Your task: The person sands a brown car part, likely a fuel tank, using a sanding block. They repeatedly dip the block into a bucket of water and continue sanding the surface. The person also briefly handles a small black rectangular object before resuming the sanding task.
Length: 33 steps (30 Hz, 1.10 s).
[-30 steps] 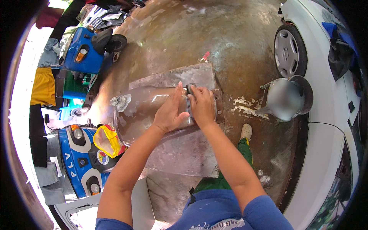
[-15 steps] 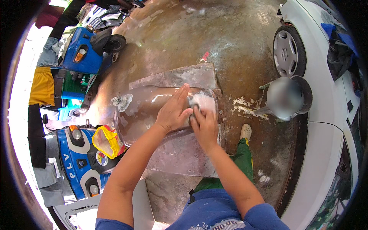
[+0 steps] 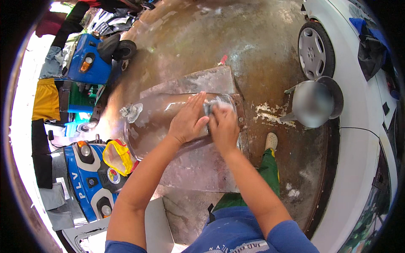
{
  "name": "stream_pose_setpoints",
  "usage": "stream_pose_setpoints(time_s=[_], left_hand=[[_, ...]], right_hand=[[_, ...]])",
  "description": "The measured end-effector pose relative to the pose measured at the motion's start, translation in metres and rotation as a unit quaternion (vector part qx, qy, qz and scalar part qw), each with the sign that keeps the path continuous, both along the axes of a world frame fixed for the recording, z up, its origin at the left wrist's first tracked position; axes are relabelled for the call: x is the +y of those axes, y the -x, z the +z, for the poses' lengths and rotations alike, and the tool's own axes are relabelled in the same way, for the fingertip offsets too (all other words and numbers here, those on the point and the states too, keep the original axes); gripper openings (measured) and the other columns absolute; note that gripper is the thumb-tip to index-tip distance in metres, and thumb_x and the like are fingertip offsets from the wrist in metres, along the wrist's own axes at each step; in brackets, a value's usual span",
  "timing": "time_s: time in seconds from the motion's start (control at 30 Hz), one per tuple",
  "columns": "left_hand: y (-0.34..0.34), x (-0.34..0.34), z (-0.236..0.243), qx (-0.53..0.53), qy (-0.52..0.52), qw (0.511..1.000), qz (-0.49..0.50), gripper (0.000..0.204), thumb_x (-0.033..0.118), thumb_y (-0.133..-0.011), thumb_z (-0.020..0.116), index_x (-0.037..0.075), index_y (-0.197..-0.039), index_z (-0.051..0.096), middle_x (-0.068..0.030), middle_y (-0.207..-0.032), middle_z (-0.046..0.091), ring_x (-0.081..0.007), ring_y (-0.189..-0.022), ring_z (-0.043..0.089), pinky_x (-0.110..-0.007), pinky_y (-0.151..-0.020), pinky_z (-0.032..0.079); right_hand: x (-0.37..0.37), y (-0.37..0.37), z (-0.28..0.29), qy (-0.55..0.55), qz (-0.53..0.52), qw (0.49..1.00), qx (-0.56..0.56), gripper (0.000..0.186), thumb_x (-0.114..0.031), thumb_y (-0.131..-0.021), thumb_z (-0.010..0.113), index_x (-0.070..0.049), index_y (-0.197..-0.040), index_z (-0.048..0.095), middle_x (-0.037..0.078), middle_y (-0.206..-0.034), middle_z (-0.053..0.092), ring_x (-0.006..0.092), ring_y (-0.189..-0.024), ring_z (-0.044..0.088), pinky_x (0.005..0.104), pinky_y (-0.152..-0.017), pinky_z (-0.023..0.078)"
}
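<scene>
A clear, glossy curved panel point(image 3: 158, 120) with rounded corners lies on flat worn boards in front of me. My left hand point(image 3: 188, 119) rests flat on its middle, fingers together and stretched away from me, thumb apart. Just to its right, my right hand point(image 3: 222, 125) curls over a small grey pad point(image 3: 207, 108) pressed to the panel. A whitish, foamy-looking smear point(image 3: 219, 102) shows around its fingertips. The pad is mostly hidden under the fingers. On the panel's left end sits a crumpled, whitish translucent lump point(image 3: 131, 112).
Stone-like boards point(image 3: 190, 170) support the panel on a wet brown floor. A dark grey pail point(image 3: 336, 99) with a blurred top stands by the white car point(image 3: 358, 168) at right. A yellow bag point(image 3: 118, 157) and blue vehicles point(image 3: 78, 181) are on the left.
My right hand has slid a little away from me along the panel, with the grey pad under its fingers. The left hand stays nearly in place. The view has shifted slightly.
</scene>
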<state>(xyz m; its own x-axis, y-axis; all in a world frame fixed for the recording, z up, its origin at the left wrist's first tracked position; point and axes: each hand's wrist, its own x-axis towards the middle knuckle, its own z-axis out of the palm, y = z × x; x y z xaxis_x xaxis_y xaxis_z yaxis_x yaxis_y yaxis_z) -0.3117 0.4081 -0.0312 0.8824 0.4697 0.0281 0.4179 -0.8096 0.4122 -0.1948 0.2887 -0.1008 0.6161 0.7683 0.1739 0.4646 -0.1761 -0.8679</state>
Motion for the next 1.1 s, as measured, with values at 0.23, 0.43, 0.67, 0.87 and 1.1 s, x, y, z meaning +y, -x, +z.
stream_pose_setpoints(time_s=[0.23,0.43,0.67,0.87,1.1], left_hand=[[0.003,0.001,-0.001,0.0,-0.001,1.0,0.004,0.077,0.044,-0.104,0.052,-0.003,-0.161,0.029,-0.0257,-0.162,0.04,-0.0417,-0.151,0.037,-0.049,-0.127,0.026],[-0.005,-0.003,0.003,-0.002,0.005,1.0,0.005,0.074,0.043,-0.104,0.052,-0.002,-0.16,0.032,-0.0248,-0.161,0.041,-0.0416,-0.15,0.038,-0.05,-0.127,0.027],[-0.002,0.0,0.001,-0.004,-0.003,1.0,-0.001,0.071,0.041,-0.104,0.052,-0.001,-0.159,0.035,-0.0251,-0.159,0.043,-0.0419,-0.15,0.039,-0.05,-0.127,0.027],[0.0,-0.002,0.001,0.011,-0.017,1.0,-0.005,0.071,0.041,-0.105,0.05,-0.002,-0.159,0.034,-0.0242,-0.159,0.044,-0.0414,-0.147,0.042,-0.05,-0.127,0.027],[-0.009,-0.001,0.002,0.041,-0.017,0.999,-0.001,0.068,0.037,-0.107,0.047,-0.002,-0.16,0.032,-0.0234,-0.158,0.047,-0.0378,-0.146,0.045,-0.051,-0.126,0.027]], right_hand=[[-0.039,0.032,0.012,0.011,0.061,0.998,-0.014,0.04,-0.023,-0.091,0.074,-0.012,-0.129,0.071,0.017,-0.122,0.064,0.0368,-0.109,0.061,0.0474,-0.094,0.052],[-0.02,-0.004,-0.011,0.052,-0.035,0.998,0.015,0.038,-0.022,-0.091,0.074,-0.01,-0.127,0.072,0.015,-0.122,0.064,0.0362,-0.111,0.06,0.048,-0.095,0.051],[-0.026,0.0,-0.011,0.022,-0.024,0.998,0.062,0.038,-0.022,-0.09,0.076,-0.011,-0.126,0.072,0.013,-0.12,0.066,0.0364,-0.112,0.06,0.0472,-0.098,0.051],[-0.04,0.019,-0.005,0.033,-0.001,0.998,0.049,0.038,-0.023,-0.093,0.072,-0.007,-0.127,0.071,0.016,-0.123,0.066,0.0385,-0.118,0.058,0.0487,-0.1,0.05],[0.018,-0.028,-0.02,0.039,-0.07,0.994,0.074,0.038,-0.024,-0.093,0.072,-0.006,-0.127,0.071,0.016,-0.124,0.066,0.0389,-0.115,0.06,0.0486,-0.099,0.051]])
